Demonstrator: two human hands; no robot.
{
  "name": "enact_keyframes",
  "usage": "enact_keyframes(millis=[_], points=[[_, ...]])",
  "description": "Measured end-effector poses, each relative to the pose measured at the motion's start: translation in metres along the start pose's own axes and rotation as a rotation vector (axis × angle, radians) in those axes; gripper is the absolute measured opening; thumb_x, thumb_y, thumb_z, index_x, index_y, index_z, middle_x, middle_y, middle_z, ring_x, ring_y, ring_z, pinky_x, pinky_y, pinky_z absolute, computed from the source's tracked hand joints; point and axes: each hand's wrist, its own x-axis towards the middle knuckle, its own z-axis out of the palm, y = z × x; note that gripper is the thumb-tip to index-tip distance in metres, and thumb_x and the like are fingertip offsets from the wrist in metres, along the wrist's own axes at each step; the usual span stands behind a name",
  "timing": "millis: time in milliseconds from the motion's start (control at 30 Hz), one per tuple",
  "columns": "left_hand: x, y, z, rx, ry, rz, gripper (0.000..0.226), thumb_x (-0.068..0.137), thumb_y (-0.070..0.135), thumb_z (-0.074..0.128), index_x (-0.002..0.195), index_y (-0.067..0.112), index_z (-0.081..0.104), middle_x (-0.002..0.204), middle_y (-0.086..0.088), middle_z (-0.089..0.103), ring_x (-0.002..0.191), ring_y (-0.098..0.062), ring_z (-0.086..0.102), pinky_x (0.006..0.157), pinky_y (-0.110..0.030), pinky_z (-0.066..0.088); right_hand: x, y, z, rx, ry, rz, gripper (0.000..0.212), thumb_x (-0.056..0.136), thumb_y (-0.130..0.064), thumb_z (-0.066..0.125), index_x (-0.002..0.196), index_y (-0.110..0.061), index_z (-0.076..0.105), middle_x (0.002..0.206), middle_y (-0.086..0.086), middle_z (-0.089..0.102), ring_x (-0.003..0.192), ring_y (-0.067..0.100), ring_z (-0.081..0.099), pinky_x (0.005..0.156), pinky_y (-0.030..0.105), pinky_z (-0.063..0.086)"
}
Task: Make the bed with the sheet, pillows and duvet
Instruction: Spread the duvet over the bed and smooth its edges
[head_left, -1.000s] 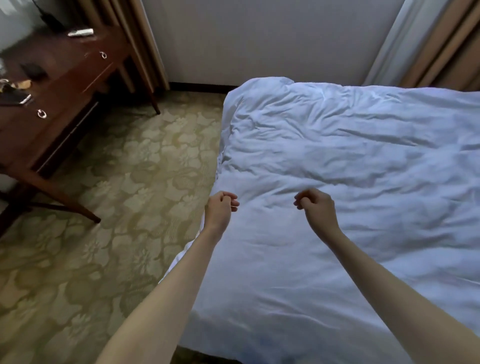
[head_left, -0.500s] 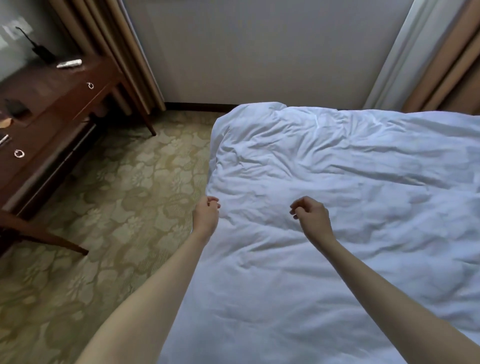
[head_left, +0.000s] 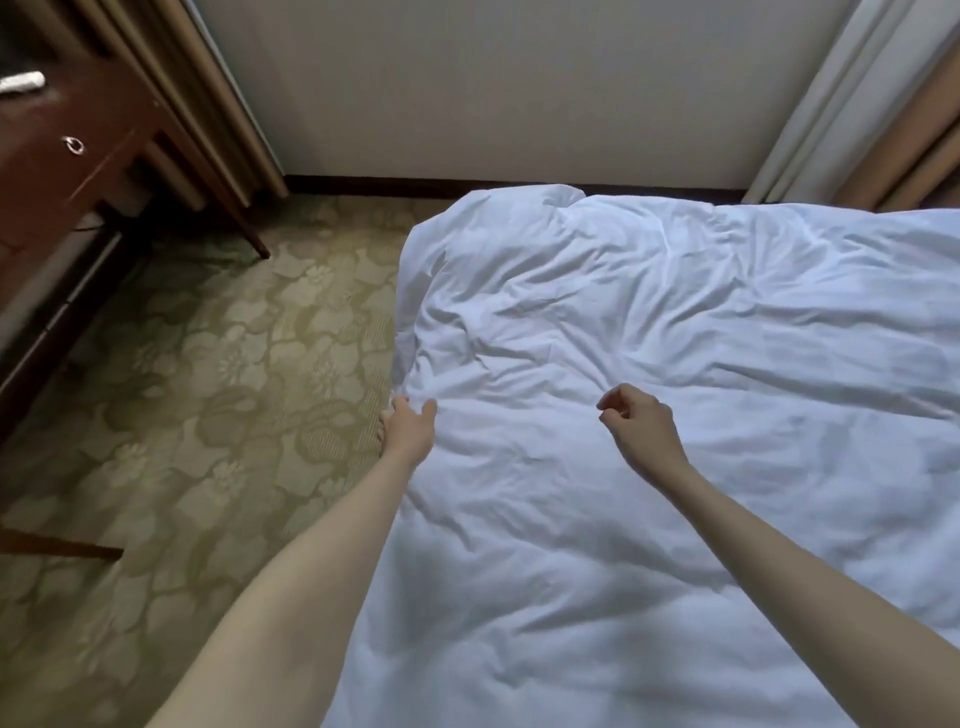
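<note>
Duvet (head_left: 675, 389), white and creased, lies spread over the bed and fills the right and lower part of the view; its far left corner is bunched into a soft lump near the wall. Its left edge runs from that corner toward the viewer, hanging down beside the green floral carpet (head_left: 197, 415). The cloth runs out of view to the right and below, so its long axis cannot be told.

To the left, well apart from the bed, stands a dark wooden table (head_left: 62, 156) with a ring pull on its drawer and a small silvery object on top. Tan curtains (head_left: 208, 104) hang behind it, and more curtains show at the upper right. Carpet alone lies between the table and the bed.

The left hand (head_left: 408, 428) is at the duvet's left edge, fingers stretched out and thumb spread, touching the cloth but gripping nothing. The right hand (head_left: 641, 426) hovers over the middle of the duvet, fingers curled loosely, holding nothing.

Half a second ago the left hand was curled beside the edge; it has since opened and reached onto it. The right hand looks much the same.
</note>
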Motion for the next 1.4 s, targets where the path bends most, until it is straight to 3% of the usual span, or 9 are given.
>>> enact_keyframes(millis=[167,333,600,733,833,1033,1200,1300,1400], points=[[0.079,-0.016,0.034,0.166,-0.054,-0.002,0.071,0.097,0.047,0.043,0.149,0.005,0.019,0.153,-0.020,0.023,0.139,-0.037,0.026,0.113,-0.044,0.023,0.056,0.032,0.039,-0.378,-0.092,-0.077,0.025,0.088,-0.016,0.055,0.113,-0.016,0.058,0.111,0.002,0.057,0.106,0.023,0.050,0.091,0.037,0.039],[0.140,-0.018,0.061,0.222,-0.117,0.045,0.083,0.091,0.057,0.046,0.151,0.008,0.015,0.157,-0.016,0.019,0.142,-0.035,0.023,0.114,-0.049,0.022,0.098,0.054,0.072,-0.740,-0.202,-0.054,0.053,0.093,-0.035,0.051,0.142,-0.024,0.035,0.145,0.003,0.034,0.131,0.024,0.033,0.099,0.038,0.029],[0.219,0.043,0.074,0.120,-0.116,0.154,0.091,0.086,0.057,0.057,0.151,0.008,0.016,0.155,-0.015,0.024,0.141,-0.034,0.027,0.114,-0.045,0.025,0.127,0.071,0.086,-0.690,-0.160,-0.083,0.045,0.094,-0.029,0.050,0.138,-0.020,0.042,0.138,0.002,0.042,0.126,0.024,0.038,0.098,0.036,0.027],[0.248,0.078,0.075,0.167,-0.118,0.089,0.105,0.083,0.066,0.055,0.152,0.010,-0.002,0.160,-0.013,0.007,0.145,-0.037,0.014,0.116,-0.053,0.016,0.151,0.059,0.078,-0.587,-0.116,-0.112,0.040,0.094,-0.025,0.051,0.133,-0.016,0.046,0.132,0.004,0.047,0.121,0.025,0.042,0.096,0.037,0.029],[0.258,0.077,0.087,0.250,-0.120,-0.024,0.113,0.080,0.064,0.060,0.151,0.002,-0.002,0.157,-0.019,0.014,0.143,-0.037,0.018,0.116,-0.049,0.018,0.164,0.053,0.075,-0.518,-0.106,-0.125,0.037,0.094,-0.022,0.050,0.130,-0.015,0.047,0.128,0.002,0.049,0.118,0.023,0.044,0.097,0.036,0.032],[0.266,0.071,0.085,0.353,-0.085,0.095,0.052,0.101,0.032,0.040,0.136,-0.006,0.041,0.140,-0.026,0.045,0.128,-0.039,0.043,0.101,-0.038,0.036,0.173,0.051,0.078,-0.426,-0.114,-0.097,0.034,0.093,-0.015,0.049,0.127,-0.015,0.050,0.121,0.002,0.053,0.110,0.020,0.048,0.099,0.037,0.036],[0.263,0.072,0.071,0.183,0.018,0.245,0.036,0.100,0.021,0.036,0.100,-0.005,0.060,0.106,-0.025,0.061,0.101,-0.039,0.055,0.079,-0.039,0.041,0.173,0.047,0.085,-0.382,-0.134,-0.129,0.031,0.092,-0.012,0.049,0.123,-0.015,0.053,0.118,0.001,0.055,0.111,0.018,0.049,0.100,0.040,0.038],[0.253,0.088,0.047,-0.111,0.239,0.351,0.038,0.094,0.019,0.044,0.057,0.014,0.036,0.059,-0.002,0.039,0.061,-0.021,0.039,0.056,-0.033,0.027,0.177,0.037,0.087,-0.346,-0.055,-0.190,0.030,0.090,-0.008,0.049,0.118,-0.013,0.056,0.113,0.002,0.059,0.106,0.021,0.053,0.096,0.042,0.040],[0.245,0.100,0.030,-0.245,0.352,0.400,0.041,0.091,0.017,0.046,0.057,0.019,0.023,0.056,0.004,0.025,0.055,-0.014,0.025,0.052,-0.032,0.019,0.183,0.025,0.094,-0.321,0.069,-0.252,0.033,0.085,-0.013,0.044,0.114,-0.010,0.059,0.113,0.004,0.059,0.105,0.025,0.054,0.087,0.037,0.037]])
